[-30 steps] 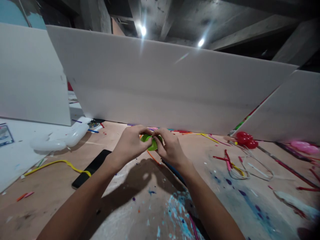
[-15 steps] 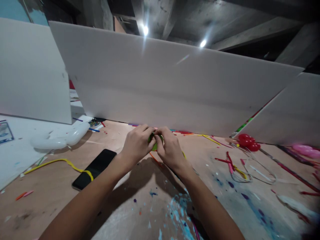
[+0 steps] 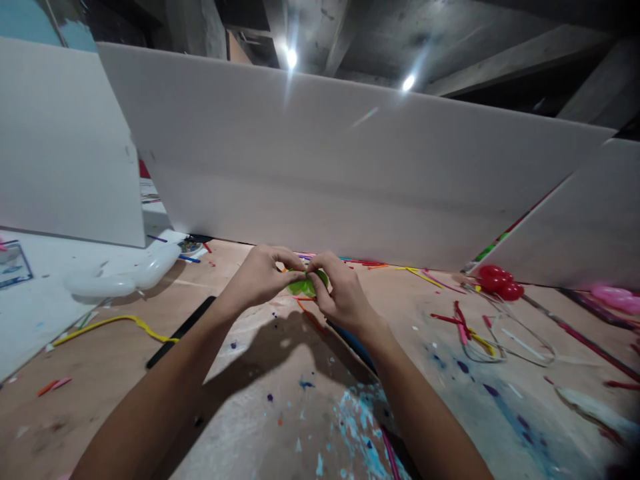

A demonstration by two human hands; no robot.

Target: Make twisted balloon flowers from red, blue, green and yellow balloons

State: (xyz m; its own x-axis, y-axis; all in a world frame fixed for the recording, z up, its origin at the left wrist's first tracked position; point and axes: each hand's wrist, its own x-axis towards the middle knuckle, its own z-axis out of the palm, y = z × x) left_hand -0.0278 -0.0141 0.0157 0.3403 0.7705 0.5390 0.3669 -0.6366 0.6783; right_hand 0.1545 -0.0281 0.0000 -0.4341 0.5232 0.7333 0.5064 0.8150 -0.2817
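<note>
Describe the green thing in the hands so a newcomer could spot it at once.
Find the big white panel standing across the table. Before its lower edge, the left hand and right hand pinch a rounded green piece between them. Its lobed shape and lime color set it apart from the thin orange strip below.

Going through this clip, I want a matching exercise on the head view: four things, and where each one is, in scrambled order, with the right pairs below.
Things
1. Green balloon
2. White balloon
3. Dark phone
4. Red balloons

Places
A. Partly hidden by the left arm
B. To the right of both hands, near the foot of the standing white panels
C. Between the fingers of the left hand and the right hand
D. On the left, at the edge of the white sheet

Right pairs: 1-C, 2-D, 3-A, 4-B
</note>
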